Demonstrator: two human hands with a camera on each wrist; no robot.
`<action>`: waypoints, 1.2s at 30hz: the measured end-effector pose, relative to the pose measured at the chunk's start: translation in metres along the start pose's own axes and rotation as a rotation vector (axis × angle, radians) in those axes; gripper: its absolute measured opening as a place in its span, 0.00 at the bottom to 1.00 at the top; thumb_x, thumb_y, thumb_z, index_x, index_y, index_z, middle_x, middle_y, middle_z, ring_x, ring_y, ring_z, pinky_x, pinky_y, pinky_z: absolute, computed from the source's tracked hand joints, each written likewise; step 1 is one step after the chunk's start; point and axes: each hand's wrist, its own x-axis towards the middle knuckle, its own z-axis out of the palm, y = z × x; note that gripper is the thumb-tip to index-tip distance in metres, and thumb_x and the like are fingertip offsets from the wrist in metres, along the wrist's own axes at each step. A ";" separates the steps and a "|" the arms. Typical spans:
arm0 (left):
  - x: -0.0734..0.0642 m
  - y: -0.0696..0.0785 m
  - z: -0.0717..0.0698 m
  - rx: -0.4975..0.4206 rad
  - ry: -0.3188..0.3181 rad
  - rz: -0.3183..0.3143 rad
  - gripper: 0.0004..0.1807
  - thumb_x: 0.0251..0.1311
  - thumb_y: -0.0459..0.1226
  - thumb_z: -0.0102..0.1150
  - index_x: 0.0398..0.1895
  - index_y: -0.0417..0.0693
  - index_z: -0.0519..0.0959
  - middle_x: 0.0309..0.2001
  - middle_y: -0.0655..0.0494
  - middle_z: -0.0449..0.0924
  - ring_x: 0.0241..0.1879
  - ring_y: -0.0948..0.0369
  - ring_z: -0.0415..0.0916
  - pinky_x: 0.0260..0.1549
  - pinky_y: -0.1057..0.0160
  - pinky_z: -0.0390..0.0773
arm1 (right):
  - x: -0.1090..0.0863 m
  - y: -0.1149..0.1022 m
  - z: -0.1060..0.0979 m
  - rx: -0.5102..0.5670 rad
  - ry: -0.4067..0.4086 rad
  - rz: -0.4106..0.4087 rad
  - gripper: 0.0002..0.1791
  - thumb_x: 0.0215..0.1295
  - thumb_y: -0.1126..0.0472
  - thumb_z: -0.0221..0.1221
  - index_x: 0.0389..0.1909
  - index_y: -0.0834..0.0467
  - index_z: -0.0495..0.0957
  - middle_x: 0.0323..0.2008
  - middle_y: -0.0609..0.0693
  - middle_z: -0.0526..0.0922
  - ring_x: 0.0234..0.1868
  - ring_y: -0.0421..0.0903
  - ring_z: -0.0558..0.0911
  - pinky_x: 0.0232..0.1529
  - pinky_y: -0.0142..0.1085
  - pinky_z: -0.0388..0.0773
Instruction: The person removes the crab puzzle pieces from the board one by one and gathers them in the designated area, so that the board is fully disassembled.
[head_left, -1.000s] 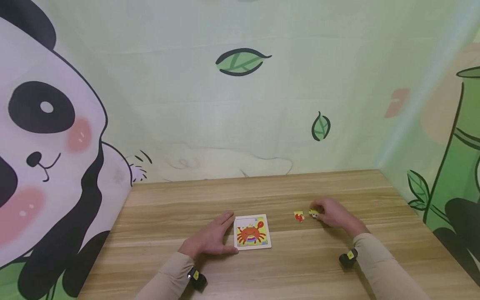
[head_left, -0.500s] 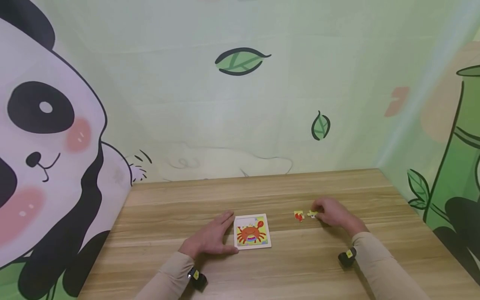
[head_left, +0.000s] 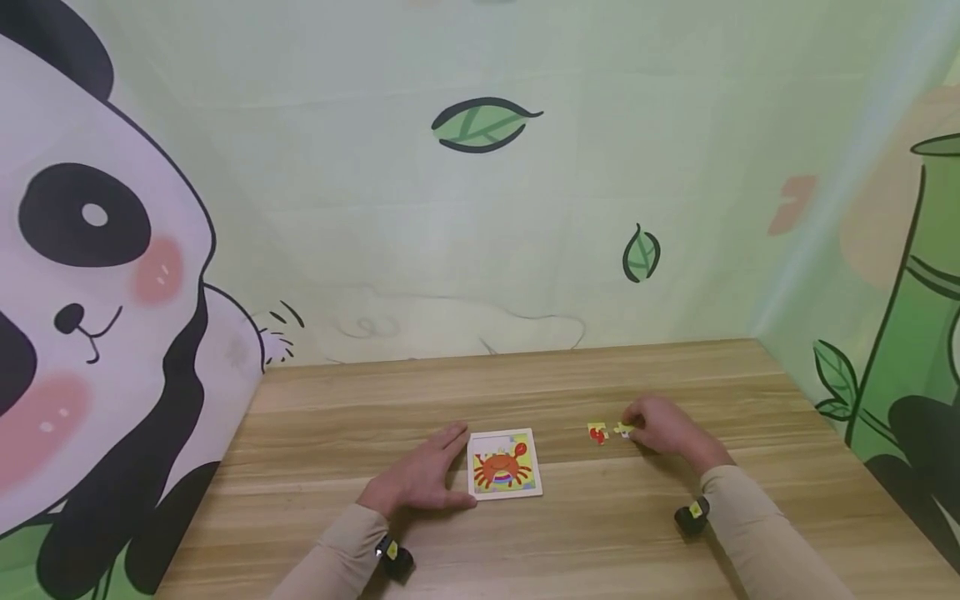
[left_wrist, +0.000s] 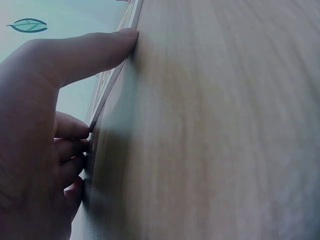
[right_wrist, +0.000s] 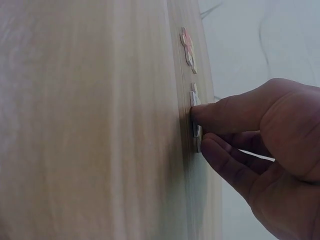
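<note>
My left hand (head_left: 423, 475) lies at the left edge of a square white-framed crab puzzle (head_left: 505, 464), its thumb and fingers spread along the frame. The picture is a red crab on yellow, with a pale gap at the upper left. In the left wrist view the thumb (left_wrist: 117, 47) touches the frame's side. My right hand (head_left: 663, 429) pinches a small yellow and white puzzle piece (head_left: 623, 429) down at the tabletop. The thumb lies over that piece (right_wrist: 194, 120) in the right wrist view. Just left of it is a loose red and yellow puzzle piece (head_left: 597, 432).
A wood-grain table (head_left: 360, 392) carries everything. Behind it stands a pale green backdrop (head_left: 375, 208) with a printed panda (head_left: 97, 250), leaves and bamboo. Both wrists wear small black cameras.
My right hand has lowered the yellow and white piece from a tilt to lie flatter beside the red and yellow one. My left hand and the framed puzzle stay put.
</note>
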 end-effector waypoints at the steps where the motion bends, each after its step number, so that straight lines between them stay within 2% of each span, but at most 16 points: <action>1: 0.000 0.000 0.000 0.001 -0.003 0.000 0.59 0.49 0.65 0.63 0.75 0.38 0.53 0.76 0.43 0.50 0.76 0.48 0.48 0.72 0.51 0.57 | 0.000 -0.001 0.000 0.002 -0.005 0.010 0.09 0.52 0.68 0.67 0.36 0.64 0.84 0.34 0.54 0.85 0.37 0.50 0.82 0.43 0.47 0.82; 13: 0.001 0.001 -0.001 -0.005 -0.009 0.003 0.60 0.49 0.65 0.63 0.75 0.37 0.53 0.77 0.42 0.49 0.76 0.48 0.48 0.73 0.51 0.56 | 0.004 -0.002 -0.001 -0.028 -0.025 0.044 0.08 0.51 0.67 0.67 0.34 0.62 0.84 0.34 0.53 0.86 0.37 0.48 0.82 0.42 0.46 0.82; 20: 0.001 0.002 -0.001 -0.012 -0.024 -0.007 0.60 0.49 0.65 0.62 0.75 0.37 0.52 0.77 0.42 0.48 0.76 0.48 0.47 0.73 0.51 0.56 | 0.004 -0.005 -0.003 0.014 -0.053 0.083 0.11 0.52 0.68 0.65 0.38 0.63 0.83 0.36 0.54 0.85 0.40 0.49 0.81 0.46 0.48 0.81; 24: 0.001 0.001 -0.002 -0.011 -0.019 -0.007 0.60 0.49 0.65 0.63 0.75 0.37 0.52 0.77 0.42 0.48 0.76 0.48 0.47 0.73 0.51 0.56 | 0.007 -0.011 -0.006 0.046 -0.040 0.059 0.13 0.51 0.69 0.63 0.40 0.63 0.83 0.38 0.55 0.85 0.41 0.51 0.82 0.47 0.49 0.80; 27: 0.001 0.001 -0.001 -0.006 -0.015 -0.004 0.60 0.49 0.65 0.62 0.75 0.37 0.53 0.77 0.42 0.49 0.76 0.48 0.48 0.73 0.51 0.56 | 0.009 -0.016 -0.007 0.046 -0.033 0.022 0.13 0.50 0.68 0.63 0.40 0.63 0.83 0.37 0.53 0.85 0.38 0.47 0.81 0.44 0.47 0.81; 36: 0.001 0.001 -0.001 -0.014 -0.021 -0.018 0.60 0.49 0.66 0.62 0.75 0.38 0.53 0.77 0.43 0.49 0.76 0.49 0.48 0.72 0.52 0.57 | 0.018 -0.035 -0.003 0.028 -0.028 -0.017 0.14 0.52 0.66 0.65 0.42 0.63 0.83 0.35 0.51 0.85 0.35 0.44 0.79 0.39 0.42 0.81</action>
